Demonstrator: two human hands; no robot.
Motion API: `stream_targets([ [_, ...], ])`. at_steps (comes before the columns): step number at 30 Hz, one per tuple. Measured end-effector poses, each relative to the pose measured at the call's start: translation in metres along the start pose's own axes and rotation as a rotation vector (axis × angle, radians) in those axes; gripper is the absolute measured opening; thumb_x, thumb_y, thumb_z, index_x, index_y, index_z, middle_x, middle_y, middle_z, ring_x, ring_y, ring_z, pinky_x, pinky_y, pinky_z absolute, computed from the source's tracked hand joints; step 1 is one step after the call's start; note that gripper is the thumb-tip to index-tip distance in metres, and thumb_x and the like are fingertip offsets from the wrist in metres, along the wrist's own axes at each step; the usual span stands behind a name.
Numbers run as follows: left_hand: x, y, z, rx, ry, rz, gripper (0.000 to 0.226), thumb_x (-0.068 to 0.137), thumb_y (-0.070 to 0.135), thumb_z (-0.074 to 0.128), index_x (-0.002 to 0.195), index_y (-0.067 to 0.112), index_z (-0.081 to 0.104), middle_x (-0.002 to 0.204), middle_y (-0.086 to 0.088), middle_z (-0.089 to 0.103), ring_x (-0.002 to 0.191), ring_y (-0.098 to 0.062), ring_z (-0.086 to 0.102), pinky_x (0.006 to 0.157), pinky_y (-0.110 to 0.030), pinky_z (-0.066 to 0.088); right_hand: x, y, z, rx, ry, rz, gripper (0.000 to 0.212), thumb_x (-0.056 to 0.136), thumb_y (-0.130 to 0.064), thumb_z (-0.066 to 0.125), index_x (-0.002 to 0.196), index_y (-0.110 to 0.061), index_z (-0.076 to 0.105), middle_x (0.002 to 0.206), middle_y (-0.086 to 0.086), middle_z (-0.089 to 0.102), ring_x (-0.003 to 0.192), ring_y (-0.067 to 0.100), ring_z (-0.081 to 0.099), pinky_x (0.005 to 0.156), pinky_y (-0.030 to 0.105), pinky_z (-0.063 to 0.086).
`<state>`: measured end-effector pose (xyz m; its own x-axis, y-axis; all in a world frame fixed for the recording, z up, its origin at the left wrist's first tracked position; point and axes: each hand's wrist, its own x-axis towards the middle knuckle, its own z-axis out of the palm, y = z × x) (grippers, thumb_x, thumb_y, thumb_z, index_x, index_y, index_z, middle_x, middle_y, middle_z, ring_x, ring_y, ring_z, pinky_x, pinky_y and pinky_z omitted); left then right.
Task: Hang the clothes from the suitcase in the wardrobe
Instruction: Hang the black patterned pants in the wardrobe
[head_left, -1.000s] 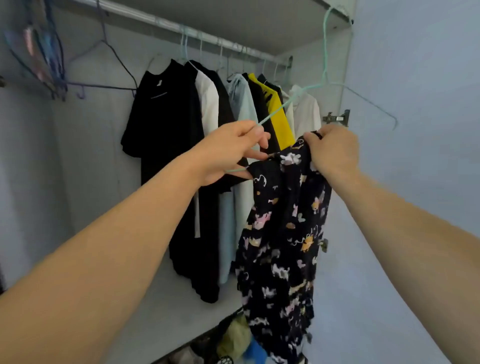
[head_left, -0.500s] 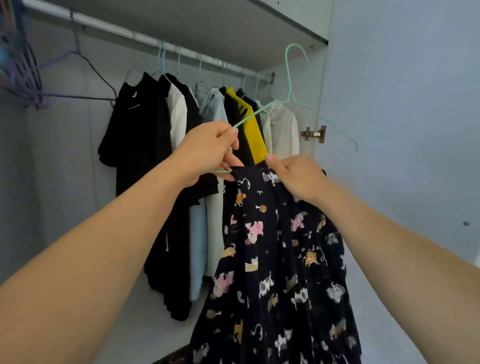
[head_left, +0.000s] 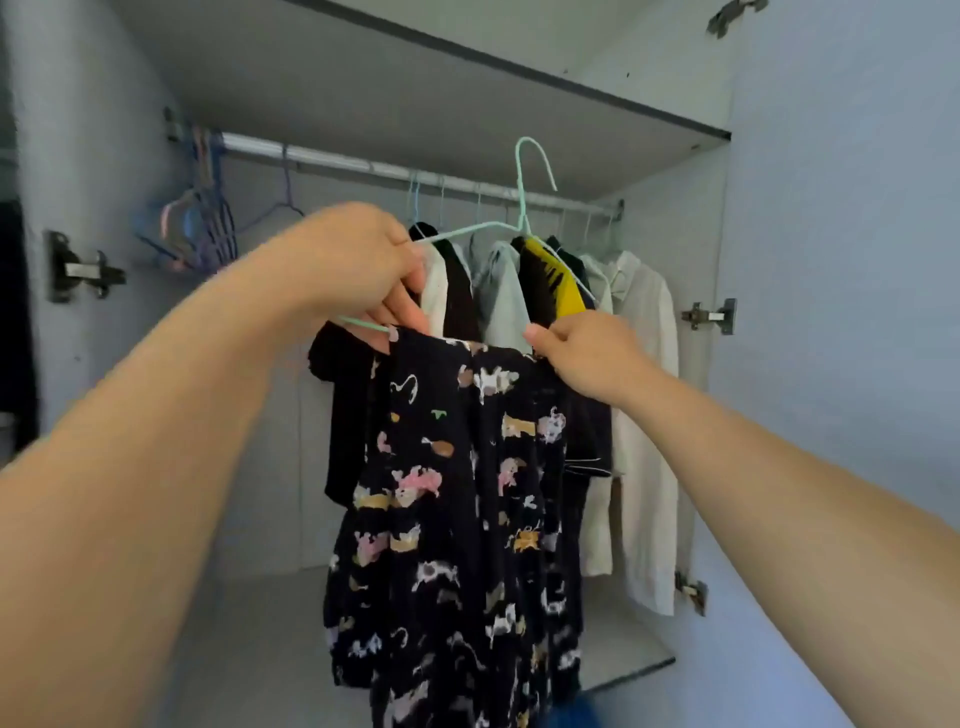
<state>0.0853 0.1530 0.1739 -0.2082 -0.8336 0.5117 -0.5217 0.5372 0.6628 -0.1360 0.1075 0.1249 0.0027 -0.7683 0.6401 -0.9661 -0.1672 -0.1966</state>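
Two hands: we hold the patterned garment up at frame centre.
Left hand: clamped on the mint hanger, steadying it.
Right hand: pinching the garment's top edge to thread it on.
Rail: above, hook not yet on.

we see a long bare bit of the rail between the bunch of empty hangers on the left and the hanging shirts. a hand could go up there. the shirts fill the right part of the rail, packed close together. the shelf sits just above the rail, so there is little room over it.
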Motion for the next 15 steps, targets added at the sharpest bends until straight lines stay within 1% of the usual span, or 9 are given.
stream_targets([
  [2, -0.008, 0.012, -0.025, 0.081, 0.032, -0.019, 0.033, 0.104, 0.023, 0.038, 0.081, 0.006, 0.054, 0.053, -0.007, 0.067, 0.035, -0.013, 0.058, 0.035, -0.020, 0.046, 0.001, -0.017, -0.003, 0.034, -0.030, -0.027, 0.054, 0.100, -0.047, 0.039, 0.060, -0.010, 0.045, 0.065, 0.007, 0.051, 0.077, 0.029, 0.054, 0.071, 0.036, 0.041],
  [3, -0.012, 0.019, -0.035, 0.116, 0.049, -0.037, 0.033, 0.105, 0.024, 0.038, 0.081, 0.006, 0.053, 0.055, -0.010, 0.068, 0.037, -0.015, 0.059, 0.034, -0.020, 0.046, 0.002, -0.025, -0.004, 0.052, -0.038, -0.044, 0.053, 0.100, -0.046, 0.039, 0.064, -0.009, 0.049, 0.070, 0.009, 0.056, 0.081, 0.029, 0.056, 0.074, 0.035, 0.042],
  [4, -0.015, 0.024, -0.044, 0.144, 0.068, -0.059, 0.033, 0.105, 0.024, 0.037, 0.081, 0.006, 0.052, 0.060, -0.013, 0.068, 0.041, -0.018, 0.059, 0.034, -0.019, 0.046, 0.004, -0.033, -0.006, 0.058, -0.044, -0.063, 0.052, 0.100, -0.045, 0.039, 0.072, -0.006, 0.057, 0.078, 0.011, 0.061, 0.086, 0.029, 0.058, 0.076, 0.035, 0.043],
  [5, -0.017, 0.029, -0.052, 0.171, 0.087, -0.083, 0.033, 0.105, 0.023, 0.036, 0.080, 0.007, 0.051, 0.066, -0.016, 0.067, 0.047, -0.021, 0.059, 0.032, -0.018, 0.045, 0.006, -0.042, -0.007, 0.059, -0.054, -0.081, 0.052, 0.101, -0.044, 0.038, 0.085, -0.001, 0.064, 0.089, 0.013, 0.065, 0.093, 0.030, 0.059, 0.080, 0.035, 0.044],
  [6, -0.018, 0.032, -0.060, 0.194, 0.107, -0.105, 0.033, 0.105, 0.022, 0.035, 0.080, 0.007, 0.049, 0.070, -0.016, 0.065, 0.053, -0.023, 0.058, 0.031, -0.017, 0.044, 0.008, -0.051, -0.007, 0.063, -0.068, -0.099, 0.054, 0.101, -0.043, 0.037, 0.098, 0.002, 0.066, 0.100, 0.016, 0.066, 0.099, 0.031, 0.059, 0.084, 0.035, 0.045],
  [8, -0.018, 0.036, -0.071, 0.219, 0.145, -0.140, 0.032, 0.106, 0.019, 0.033, 0.080, 0.005, 0.048, 0.072, -0.016, 0.062, 0.059, -0.024, 0.056, 0.030, -0.017, 0.042, 0.012, -0.067, -0.008, 0.091, -0.104, -0.131, 0.056, 0.102, -0.043, 0.035, 0.110, 0.004, 0.065, 0.110, 0.018, 0.066, 0.105, 0.032, 0.058, 0.090, 0.038, 0.045],
  [12, -0.014, 0.032, -0.080, 0.270, 0.175, -0.210, 0.031, 0.105, 0.012, 0.032, 0.082, 0.002, 0.050, 0.076, -0.019, 0.064, 0.063, -0.026, 0.059, 0.032, -0.020, 0.046, 0.016, -0.094, -0.011, 0.210, -0.143, -0.166, 0.057, 0.102, -0.042, 0.035, 0.119, 0.006, 0.061, 0.121, 0.019, 0.061, 0.114, 0.032, 0.055, 0.098, 0.040, 0.042],
  [14, -0.010, 0.027, -0.074, 0.258, 0.135, -0.256, 0.030, 0.105, 0.012, 0.031, 0.082, 0.004, 0.049, 0.080, -0.018, 0.065, 0.066, -0.025, 0.060, 0.036, -0.022, 0.050, 0.019, -0.101, -0.011, 0.296, -0.164, -0.162, 0.057, 0.102, -0.042, 0.036, 0.118, 0.007, 0.060, 0.123, 0.019, 0.060, 0.115, 0.032, 0.054, 0.100, 0.041, 0.042],
  [15, -0.007, 0.024, -0.072, 0.250, 0.110, -0.280, 0.030, 0.105, 0.013, 0.030, 0.082, 0.005, 0.048, 0.081, -0.016, 0.065, 0.068, -0.024, 0.060, 0.041, -0.025, 0.051, 0.022, -0.106, -0.010, 0.344, -0.169, -0.156, 0.056, 0.102, -0.042, 0.036, 0.116, 0.007, 0.060, 0.121, 0.020, 0.061, 0.114, 0.032, 0.055, 0.101, 0.043, 0.043],
])
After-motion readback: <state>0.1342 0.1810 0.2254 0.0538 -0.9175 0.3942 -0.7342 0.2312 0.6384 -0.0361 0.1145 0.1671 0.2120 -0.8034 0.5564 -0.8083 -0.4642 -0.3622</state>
